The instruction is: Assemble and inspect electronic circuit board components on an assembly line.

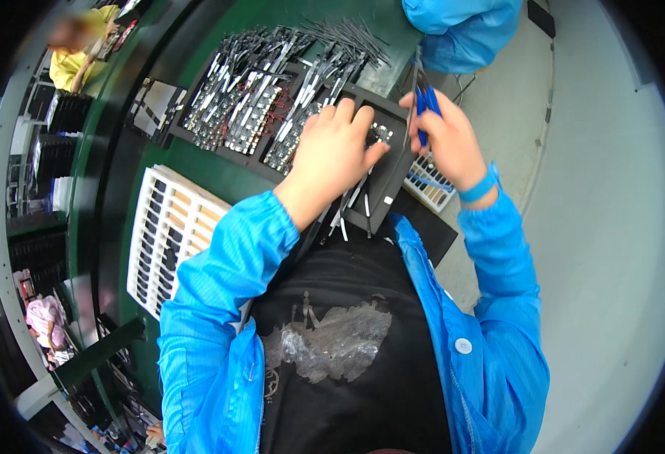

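My left hand (332, 151) is over a dark tray (394, 170), its fingers bent and the thumb held apart. Nothing shows in its grasp, though its fingertips hide part of the boards beneath. Rows of small circuit boards (245, 129) lie in the tray, with black and white cables trailing from them. My right hand (453, 140) is closed around blue-handled pliers (428, 110) at the tray's right edge. A thin dark strip runs alongside the pliers; I cannot tell whether it is a cable. Loose cable ends (345, 216) hang near my body.
On the left a white slotted tray (145, 250) holds dark pieces. Another white tray (432, 189) stands below my right hand. Blue fabric (472, 38) bulges beyond the bench's far right. A person in yellow (66, 69) and one in pink (43, 316) are at the left.
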Action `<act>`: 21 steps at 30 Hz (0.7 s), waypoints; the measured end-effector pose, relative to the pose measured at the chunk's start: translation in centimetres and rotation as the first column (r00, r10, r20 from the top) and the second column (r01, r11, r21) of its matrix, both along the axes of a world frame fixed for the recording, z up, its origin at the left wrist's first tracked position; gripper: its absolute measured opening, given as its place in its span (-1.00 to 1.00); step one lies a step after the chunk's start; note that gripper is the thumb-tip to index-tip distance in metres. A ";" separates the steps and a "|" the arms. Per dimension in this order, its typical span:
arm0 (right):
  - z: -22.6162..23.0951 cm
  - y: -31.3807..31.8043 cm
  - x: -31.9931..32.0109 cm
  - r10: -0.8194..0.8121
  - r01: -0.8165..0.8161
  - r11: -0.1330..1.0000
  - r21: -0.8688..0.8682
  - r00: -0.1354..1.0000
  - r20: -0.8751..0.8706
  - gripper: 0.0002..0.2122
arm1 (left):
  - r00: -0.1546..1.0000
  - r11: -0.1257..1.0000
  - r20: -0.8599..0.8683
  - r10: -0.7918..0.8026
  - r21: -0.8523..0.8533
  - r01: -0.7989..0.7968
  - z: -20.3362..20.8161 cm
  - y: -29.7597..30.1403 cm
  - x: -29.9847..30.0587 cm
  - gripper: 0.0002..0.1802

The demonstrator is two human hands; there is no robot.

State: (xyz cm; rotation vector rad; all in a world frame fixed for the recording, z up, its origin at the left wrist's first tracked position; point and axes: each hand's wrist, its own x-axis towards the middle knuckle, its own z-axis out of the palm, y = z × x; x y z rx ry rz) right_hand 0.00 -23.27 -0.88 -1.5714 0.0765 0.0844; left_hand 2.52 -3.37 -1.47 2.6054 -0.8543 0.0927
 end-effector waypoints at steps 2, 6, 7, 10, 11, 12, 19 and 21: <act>0.5 -0.1 3.7 0.003 -0.004 0.996 -0.094 1.000 -0.007 -0.75 | 0.964 1.000 0.266 -0.007 -0.022 0.013 1.7 1.0 -1.1 -0.53; -2.1 -0.8 14.5 0.146 -0.031 0.665 -0.746 0.985 0.089 -0.70 | 0.999 0.993 0.036 -0.023 0.116 0.019 1.1 2.3 -3.3 -0.55; -1.7 -0.1 17.3 0.144 -0.102 0.603 -0.791 0.989 -0.018 -0.68 | 0.999 0.993 0.035 -0.015 0.118 0.011 0.7 2.6 -3.6 -0.55; -1.4 2.1 21.6 0.235 -0.098 0.202 -0.975 0.971 -0.049 -0.67 | 0.997 0.970 -0.052 0.059 0.239 -0.045 -0.4 2.7 -4.3 -0.50; -2.2 1.6 22.6 0.222 -0.095 0.203 -0.975 0.974 -0.048 -0.67 | 0.996 0.964 -0.061 0.058 0.263 -0.040 -0.8 2.3 -4.5 -0.47; -3.2 1.2 23.3 0.321 -0.124 -0.035 -0.992 0.938 -0.129 -0.67 | 0.996 0.958 -0.070 0.056 0.286 -0.033 -0.9 1.8 -4.6 -0.43; -2.6 2.0 14.9 0.162 0.057 0.404 -0.913 0.978 0.132 -0.70 | 0.985 0.955 -0.138 0.099 0.291 -0.055 -1.2 0.7 -3.6 -0.39; -2.8 1.0 10.5 0.274 0.016 0.531 -0.847 0.943 0.190 -0.75 | 0.981 0.956 -0.157 0.110 0.288 -0.060 -1.3 0.3 -3.8 -0.42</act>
